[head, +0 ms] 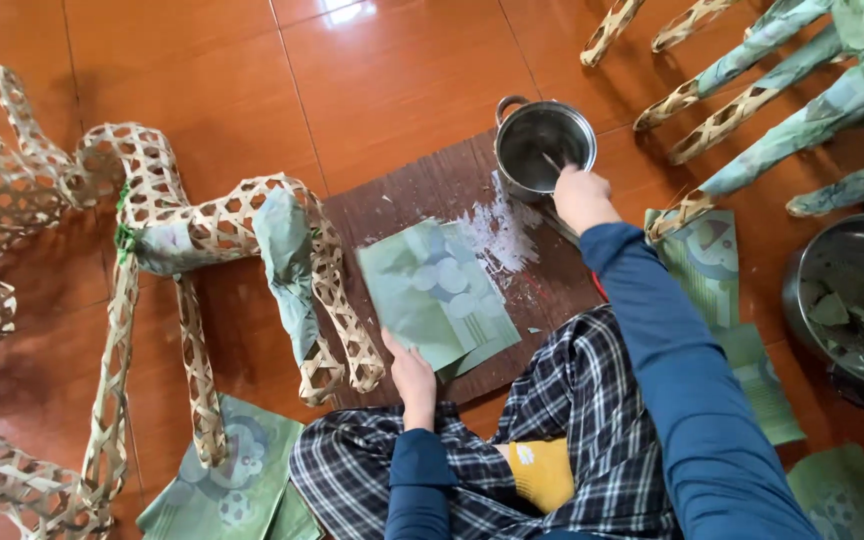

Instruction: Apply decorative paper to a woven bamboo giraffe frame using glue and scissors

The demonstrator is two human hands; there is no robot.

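The person sits on the tiled floor (402,80) with a brown board (432,200) laid in front of the knees. The left hand (412,378) presses the near edge of a green paper sheet (437,290) lying on the board, fingers closed on its corner. The right hand (582,195) reaches to one small steel pot (544,140) at the board's far edge, fingers wrapped around a brush handle (553,163) dipping into it. White paste smears (500,235) lie between pot and sheet. One woven bamboo frame (202,240), partly papered, stands just left of the board. A second, larger steel bowl (857,295) sits well to the right. More green sheets (227,490) lie near the left knee.
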